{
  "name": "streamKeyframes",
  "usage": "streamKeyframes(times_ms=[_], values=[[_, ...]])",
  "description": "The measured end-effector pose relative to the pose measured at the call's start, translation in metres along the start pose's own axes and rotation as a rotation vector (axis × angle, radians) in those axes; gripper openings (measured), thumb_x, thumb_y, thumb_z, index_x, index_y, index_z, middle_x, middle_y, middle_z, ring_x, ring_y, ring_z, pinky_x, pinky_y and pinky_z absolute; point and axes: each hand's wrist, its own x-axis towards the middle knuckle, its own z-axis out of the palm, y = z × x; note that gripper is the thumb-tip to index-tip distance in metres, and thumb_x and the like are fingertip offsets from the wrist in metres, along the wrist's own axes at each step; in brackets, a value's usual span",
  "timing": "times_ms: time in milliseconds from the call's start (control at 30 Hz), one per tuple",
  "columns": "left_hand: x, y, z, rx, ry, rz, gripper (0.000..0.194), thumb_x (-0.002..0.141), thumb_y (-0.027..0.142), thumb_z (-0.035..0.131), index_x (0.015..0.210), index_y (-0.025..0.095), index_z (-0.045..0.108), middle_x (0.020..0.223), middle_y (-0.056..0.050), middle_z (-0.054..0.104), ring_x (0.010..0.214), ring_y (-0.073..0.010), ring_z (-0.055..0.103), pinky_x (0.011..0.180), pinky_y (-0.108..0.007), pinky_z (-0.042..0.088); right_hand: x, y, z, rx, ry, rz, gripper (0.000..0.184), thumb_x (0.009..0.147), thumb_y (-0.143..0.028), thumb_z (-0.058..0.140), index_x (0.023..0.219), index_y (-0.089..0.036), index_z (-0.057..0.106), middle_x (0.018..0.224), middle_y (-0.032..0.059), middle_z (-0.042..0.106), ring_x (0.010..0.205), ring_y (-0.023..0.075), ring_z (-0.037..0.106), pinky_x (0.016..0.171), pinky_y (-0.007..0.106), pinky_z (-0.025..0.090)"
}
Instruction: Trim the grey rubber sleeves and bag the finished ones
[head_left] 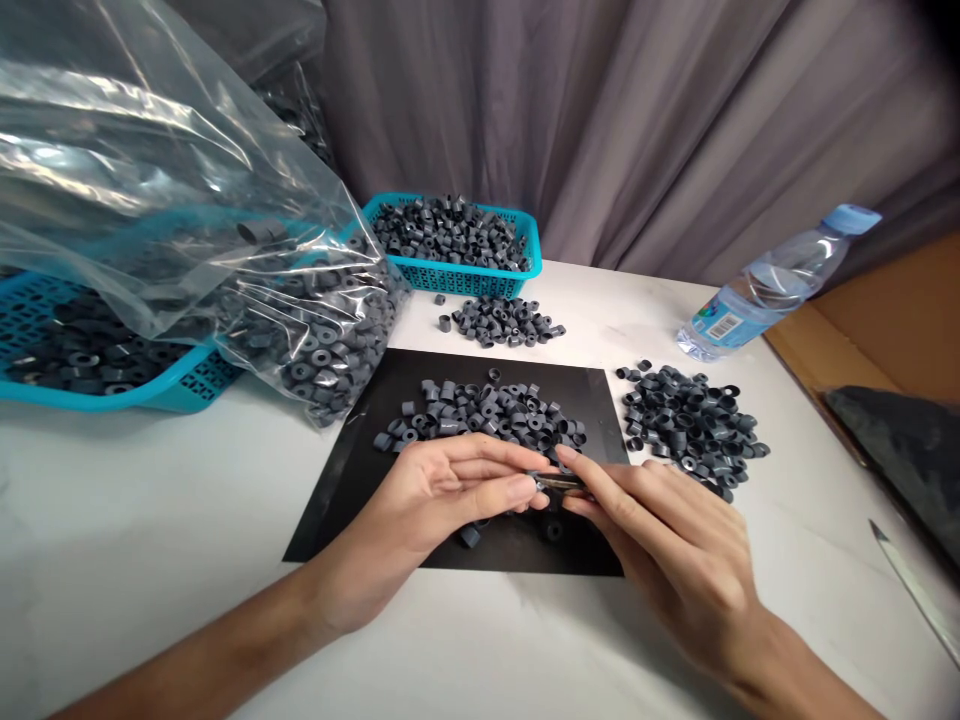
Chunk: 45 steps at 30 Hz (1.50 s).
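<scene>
White table [480, 650]: baskets [465, 277], bag [187, 180] hold grey cylinders [450, 235].

1. The left grip [424, 490] is a bare human hand with long, slim fingers.
2. The left thumb [487, 500] is smooth and tapering, with a short, plain, rounded nail.
3. The left forearm [225, 645] is bare from the narrow wrist to where the view cuts it off, broadening along its length.
4. The right grip [675, 550] is likewise an uncovered hand, with slender fingers and a rounded knuckle standing out.
5. The right index finger [615, 500] is long and slim, its nail short and pale.
6. The right forearm [795, 665] is bare as far as it shows.
</scene>
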Motion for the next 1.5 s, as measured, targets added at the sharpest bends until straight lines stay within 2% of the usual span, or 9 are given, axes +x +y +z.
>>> streamKeyframes(times_ms=[333, 600, 800, 967, 1233, 1500], values=[[-0.003, 0.0002, 0.0024, -0.006, 0.018, -0.039, 0.02, 0.088, 0.033, 0.078, 0.105, 0.025, 0.08, 0.095, -0.001, 0.081, 0.094, -0.0112, 0.074, 0.087, -0.015, 0.052, -0.0009, -0.0005, -0.0032, -0.092, 0.013, -0.069, 0.062, 0.093, -0.007, 0.07, 0.151, -0.012, 0.049, 0.103, 0.0083, 0.076, 0.072, 0.0141, 0.056, 0.068, 0.031, 0.041], [0.0001, -0.0015, 0.002, 0.0, 0.036, 0.005, 0.025, 0.088, 0.03, 0.078, 0.113, 0.024, 0.077, 0.102, -0.002, 0.081, 0.097, -0.0128, 0.075, 0.089, -0.017, 0.054, -0.0015, 0.0004, -0.0014, -0.087, 0.024, -0.042, 0.062, 0.095, -0.01, 0.068, 0.153, -0.017, 0.047, 0.099, 0.0061, 0.076, 0.072, 0.0139, 0.059, 0.071, 0.03, 0.044], [-0.0007, -0.0018, 0.0039, 0.049, 0.08, 0.054, 0.018, 0.088, 0.031, 0.078, 0.103, 0.021, 0.078, 0.099, -0.003, 0.081, 0.096, -0.0157, 0.076, 0.091, -0.021, 0.057, -0.0034, -0.0025, -0.0011, -0.063, 0.016, -0.024, 0.058, 0.094, -0.01, 0.069, 0.15, -0.015, 0.052, 0.096, 0.0062, 0.075, 0.073, 0.014, 0.06, 0.072, 0.03, 0.045], [-0.001, -0.0047, 0.0029, 0.028, 0.083, 0.015, 0.021, 0.088, 0.034, 0.077, 0.103, 0.019, 0.077, 0.099, -0.005, 0.08, 0.098, -0.0187, 0.076, 0.094, -0.026, 0.057, -0.0034, -0.0016, 0.0003, -0.057, 0.013, 0.003, 0.059, 0.096, -0.01, 0.067, 0.152, -0.018, 0.05, 0.095, 0.005, 0.075, 0.074, 0.0141, 0.061, 0.075, 0.029, 0.046], [-0.0015, -0.0041, 0.004, -0.036, 0.044, -0.044, 0.019, 0.091, 0.034, 0.074, 0.105, 0.021, 0.077, 0.099, -0.002, 0.078, 0.1, -0.0141, 0.072, 0.09, -0.019, 0.053, -0.001, -0.0011, -0.0006, -0.061, 0.002, -0.019, 0.055, 0.094, -0.008, 0.069, 0.147, -0.013, 0.054, 0.097, 0.006, 0.074, 0.073, 0.0143, 0.057, 0.073, 0.03, 0.044], [-0.0018, -0.0014, 0.0076, -0.135, 0.052, -0.084, 0.014, 0.088, 0.03, 0.078, 0.1, 0.022, 0.08, 0.099, -0.001, 0.078, 0.1, -0.0137, 0.072, 0.091, -0.019, 0.052, -0.0014, -0.0019, -0.0035, -0.138, 0.006, -0.071, 0.059, 0.093, -0.009, 0.07, 0.149, -0.011, 0.052, 0.098, 0.0068, 0.076, 0.069, 0.0144, 0.055, 0.067, 0.031, 0.041]])
